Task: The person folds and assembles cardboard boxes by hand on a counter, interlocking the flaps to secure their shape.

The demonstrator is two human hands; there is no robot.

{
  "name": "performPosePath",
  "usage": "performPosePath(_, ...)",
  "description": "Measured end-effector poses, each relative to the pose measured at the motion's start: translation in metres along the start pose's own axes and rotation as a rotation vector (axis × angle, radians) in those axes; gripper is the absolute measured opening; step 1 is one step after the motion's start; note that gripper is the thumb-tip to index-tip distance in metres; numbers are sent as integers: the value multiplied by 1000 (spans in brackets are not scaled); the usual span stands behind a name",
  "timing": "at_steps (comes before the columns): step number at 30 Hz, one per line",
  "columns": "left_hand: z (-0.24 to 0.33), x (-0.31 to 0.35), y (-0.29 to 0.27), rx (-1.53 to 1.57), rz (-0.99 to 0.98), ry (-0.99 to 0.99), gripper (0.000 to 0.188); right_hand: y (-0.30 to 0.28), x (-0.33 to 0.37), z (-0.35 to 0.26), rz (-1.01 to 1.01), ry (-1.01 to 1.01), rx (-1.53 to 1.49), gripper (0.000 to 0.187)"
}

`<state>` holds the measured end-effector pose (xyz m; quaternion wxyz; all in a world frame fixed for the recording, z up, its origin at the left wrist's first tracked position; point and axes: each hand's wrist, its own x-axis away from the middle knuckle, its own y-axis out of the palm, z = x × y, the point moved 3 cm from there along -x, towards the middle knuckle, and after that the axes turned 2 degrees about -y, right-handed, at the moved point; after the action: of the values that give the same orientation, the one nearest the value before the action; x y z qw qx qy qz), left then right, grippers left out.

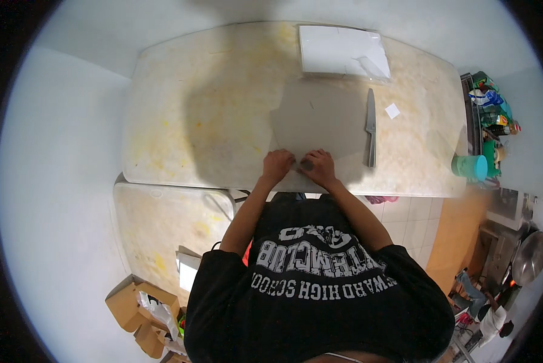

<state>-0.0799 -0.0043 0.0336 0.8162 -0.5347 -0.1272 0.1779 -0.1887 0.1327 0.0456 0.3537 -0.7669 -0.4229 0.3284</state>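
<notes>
Both my hands rest close together at the near edge of a stained off-white table (162, 121). My left hand (278, 165) is closed, its fingers curled inward at the tabletop. Just beside it, my right hand (318, 167) is curled closed too, with a dark patch by its thumb side. What the fingers hold, if anything, is too small to make out. To the right of my hands lies a knife (371, 128), its blade pointing away from me and its grey handle toward me. A small white square (392, 111) lies right of the blade.
A flat white pack in clear plastic (344, 53) lies at the far edge. A teal cup (470, 167) stands at the right end, beside a rack of bottles and packets (492, 115). At lower left are a second table (156, 224) and an open cardboard box (126, 307). Another person (492, 320) is at lower right.
</notes>
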Motion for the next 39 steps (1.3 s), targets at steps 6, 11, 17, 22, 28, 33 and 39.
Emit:
performPosePath(6, -15, -18, -13, 264, -37, -96, 27, 1, 0, 3, 42, -10, 39, 30)
performPosePath(11, -14, -13, -15, 272, -102, -248, 32, -2, -1, 0, 9, -4, -22, 31)
performPosePath(17, -9, -6, -26, 243, -39, -431, 26, -4, 1, -13, -87, -86, 154, 40)
performPosePath(22, -16, -2, -18, 202, 57, -366, 28, 0, 6, -32, -295, -74, 285, 42)
performPosePath(28, -20, -12, -19, 188, -139, -308, 25, 7, 7, -26, -126, -242, 460, 41)
performPosePath(33, -33, -22, -16, 146, -217, -258, 27, 6, 4, -22, -306, -199, 333, 47)
performPosePath(39, -26, -21, -22, 392, -160, -371, 26, -1, -20, -8, -477, -99, -1, 66)
